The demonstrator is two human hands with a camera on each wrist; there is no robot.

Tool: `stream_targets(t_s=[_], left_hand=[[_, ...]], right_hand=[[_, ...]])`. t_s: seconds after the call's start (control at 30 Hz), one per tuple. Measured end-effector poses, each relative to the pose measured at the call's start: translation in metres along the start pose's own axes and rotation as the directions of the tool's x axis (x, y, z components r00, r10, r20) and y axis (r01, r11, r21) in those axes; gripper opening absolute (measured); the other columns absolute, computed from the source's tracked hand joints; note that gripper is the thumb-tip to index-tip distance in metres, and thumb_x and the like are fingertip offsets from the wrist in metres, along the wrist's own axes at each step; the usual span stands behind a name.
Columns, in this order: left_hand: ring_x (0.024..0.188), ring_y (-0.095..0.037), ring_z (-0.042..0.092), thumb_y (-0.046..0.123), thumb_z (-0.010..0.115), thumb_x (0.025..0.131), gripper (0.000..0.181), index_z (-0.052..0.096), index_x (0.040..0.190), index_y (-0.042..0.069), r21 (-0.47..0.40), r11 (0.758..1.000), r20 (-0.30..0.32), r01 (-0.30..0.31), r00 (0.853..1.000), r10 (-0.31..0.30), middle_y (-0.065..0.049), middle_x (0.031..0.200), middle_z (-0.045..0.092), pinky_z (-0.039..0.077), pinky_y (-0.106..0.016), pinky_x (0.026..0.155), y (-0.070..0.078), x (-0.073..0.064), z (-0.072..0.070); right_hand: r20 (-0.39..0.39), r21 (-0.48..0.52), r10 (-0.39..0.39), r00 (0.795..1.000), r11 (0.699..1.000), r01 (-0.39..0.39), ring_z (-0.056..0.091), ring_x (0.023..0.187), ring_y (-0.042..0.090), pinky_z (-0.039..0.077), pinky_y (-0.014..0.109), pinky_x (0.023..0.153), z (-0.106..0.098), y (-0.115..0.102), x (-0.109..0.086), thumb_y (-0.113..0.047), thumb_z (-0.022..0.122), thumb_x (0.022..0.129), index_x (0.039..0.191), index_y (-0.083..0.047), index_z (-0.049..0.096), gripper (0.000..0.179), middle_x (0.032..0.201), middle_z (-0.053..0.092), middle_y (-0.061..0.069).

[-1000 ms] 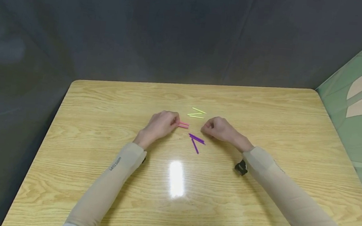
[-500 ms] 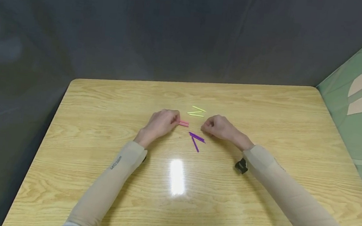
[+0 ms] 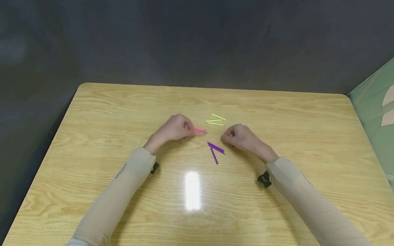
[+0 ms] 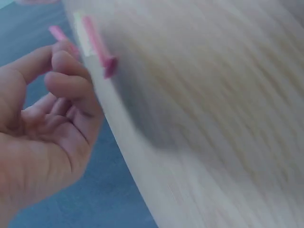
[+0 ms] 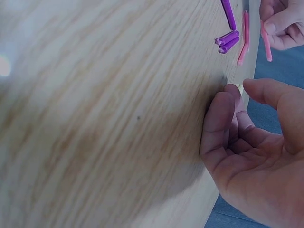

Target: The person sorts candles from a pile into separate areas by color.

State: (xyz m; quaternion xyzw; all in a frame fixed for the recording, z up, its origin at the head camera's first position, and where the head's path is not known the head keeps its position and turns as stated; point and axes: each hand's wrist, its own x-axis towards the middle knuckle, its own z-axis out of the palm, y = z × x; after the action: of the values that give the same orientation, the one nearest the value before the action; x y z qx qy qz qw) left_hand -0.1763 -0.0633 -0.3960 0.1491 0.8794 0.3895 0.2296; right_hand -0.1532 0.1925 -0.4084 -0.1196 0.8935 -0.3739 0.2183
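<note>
My left hand [image 3: 174, 128] pinches a short pink stick [image 5: 267, 46] between thumb and fingers, holding it raised over the table in the right wrist view. More pink sticks [image 5: 244, 40] lie on the wood beside that hand; in the left wrist view they [image 4: 97, 42] look blurred. My right hand [image 3: 242, 138] rests on the table to the right, fingers loosely curled with a gap to the thumb and nothing between them. Between the hands and slightly nearer lie a few purple sticks [image 3: 217, 148], two side by side and one angled off.
Three yellow-green sticks [image 3: 216, 123] lie in a zigzag farther back. All this is on a wood-grain table [image 3: 120, 103] with a bright light reflection toward the front. A dark curtain [image 3: 191, 35] hangs behind it, and a green patterned surface [image 3: 390, 153] borders the right side.
My left hand has lifted and tilted, raising one pink stick from beside the others. My right hand has stayed in place, and the purple and yellow-green sticks lie as before.
</note>
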Motion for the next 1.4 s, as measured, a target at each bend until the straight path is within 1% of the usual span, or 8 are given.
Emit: stream_targets(t_s=[0.1, 0.2, 0.33, 0.57, 0.77, 0.9, 1.1, 1.4], left_hand=[[0.056, -0.020, 0.060, 0.010, 0.065, 0.091, 0.011, 0.069, 0.092, 0.000, -0.069, 0.994, 0.053, 0.083, 0.995, -0.080, -0.015, 0.071, 0.066, 0.049, -0.026, 0.051, 0.003, -0.001, -0.005], [0.055, -0.020, 0.063, 0.009, 0.063, 0.092, 0.014, 0.070, 0.089, -0.003, -0.085, 0.988, 0.086, 0.132, 0.988, -0.125, -0.015, 0.070, 0.068, 0.051, -0.028, 0.052, 0.003, -0.001, -0.008], [0.054, -0.018, 0.064, 0.009, 0.062, 0.092, 0.016, 0.071, 0.085, -0.002, -0.076, 0.984, 0.109, 0.164, 0.982, -0.155, -0.013, 0.070, 0.069, 0.049, -0.026, 0.050, 0.003, 0.000, -0.009], [0.052, -0.017, 0.062, 0.007, 0.064, 0.090, 0.012, 0.070, 0.084, -0.001, -0.046, 0.977, 0.118, 0.208, 0.972, -0.202, -0.012, 0.069, 0.069, 0.043, -0.022, 0.045, 0.005, 0.002, -0.005], [0.051, -0.017, 0.062, 0.004, 0.063, 0.088, 0.010, 0.068, 0.080, 0.002, -0.003, 0.977, 0.098, 0.211, 0.973, -0.210, -0.010, 0.067, 0.069, 0.045, -0.023, 0.047, 0.005, 0.003, 0.001], [0.051, -0.019, 0.062, 0.003, 0.060, 0.088, 0.012, 0.066, 0.078, 0.003, 0.041, 0.982, 0.077, 0.184, 0.979, -0.187, -0.008, 0.065, 0.068, 0.048, -0.026, 0.050, 0.006, 0.002, 0.003], [0.050, -0.018, 0.062, 0.004, 0.060, 0.089, 0.013, 0.064, 0.077, 0.005, 0.086, 0.984, 0.069, 0.155, 0.984, -0.161, -0.006, 0.063, 0.067, 0.048, -0.027, 0.051, 0.005, 0.003, 0.004], [0.048, -0.018, 0.060, 0.003, 0.059, 0.089, 0.012, 0.064, 0.078, 0.005, 0.081, 0.987, 0.079, 0.135, 0.987, -0.142, -0.006, 0.063, 0.067, 0.047, -0.026, 0.051, 0.003, 0.004, 0.005]], right_hand=[[-0.003, -0.005, -0.003, 1.000, 1.000, 0.003, 0.048, 0.057, 0.009, 0.037, 0.020, 0.049, 0.000, 0.001, 0.000, -0.016, 0.061, 0.094, 0.094, 0.003, 0.069, 0.021, 0.070, 0.063, 0.008], [-0.003, -0.008, -0.007, 1.000, 1.000, 0.007, 0.048, 0.056, 0.009, 0.037, 0.020, 0.049, -0.001, 0.001, 0.000, -0.016, 0.061, 0.094, 0.094, 0.003, 0.069, 0.021, 0.070, 0.062, 0.007], [0.001, -0.008, -0.008, 1.000, 1.000, 0.008, 0.048, 0.057, 0.010, 0.037, 0.020, 0.050, -0.002, 0.001, 0.000, -0.015, 0.061, 0.094, 0.094, 0.004, 0.069, 0.021, 0.070, 0.062, 0.007], [0.000, -0.001, -0.007, 1.000, 1.000, 0.007, 0.047, 0.056, 0.009, 0.036, 0.019, 0.048, -0.001, 0.001, 0.002, -0.016, 0.061, 0.094, 0.091, 0.002, 0.069, 0.020, 0.069, 0.062, 0.007], [0.004, 0.004, 0.001, 1.000, 1.000, -0.001, 0.046, 0.055, 0.010, 0.035, 0.019, 0.047, 0.001, 0.001, 0.003, -0.017, 0.061, 0.094, 0.090, 0.001, 0.069, 0.020, 0.070, 0.062, 0.007], [0.005, 0.004, 0.009, 1.000, 1.000, -0.009, 0.045, 0.054, 0.010, 0.034, 0.019, 0.047, 0.000, 0.001, 0.002, -0.017, 0.061, 0.094, 0.090, 0.000, 0.069, 0.019, 0.070, 0.062, 0.006], [0.008, 0.000, 0.006, 1.000, 1.000, -0.006, 0.044, 0.054, 0.009, 0.033, 0.019, 0.046, -0.002, 0.000, 0.002, -0.017, 0.061, 0.094, 0.089, 0.001, 0.068, 0.020, 0.070, 0.062, 0.006], [0.007, -0.009, 0.010, 1.000, 1.000, -0.010, 0.046, 0.055, 0.010, 0.034, 0.019, 0.047, -0.001, 0.000, 0.001, -0.018, 0.062, 0.094, 0.089, 0.000, 0.069, 0.020, 0.070, 0.063, 0.006]])
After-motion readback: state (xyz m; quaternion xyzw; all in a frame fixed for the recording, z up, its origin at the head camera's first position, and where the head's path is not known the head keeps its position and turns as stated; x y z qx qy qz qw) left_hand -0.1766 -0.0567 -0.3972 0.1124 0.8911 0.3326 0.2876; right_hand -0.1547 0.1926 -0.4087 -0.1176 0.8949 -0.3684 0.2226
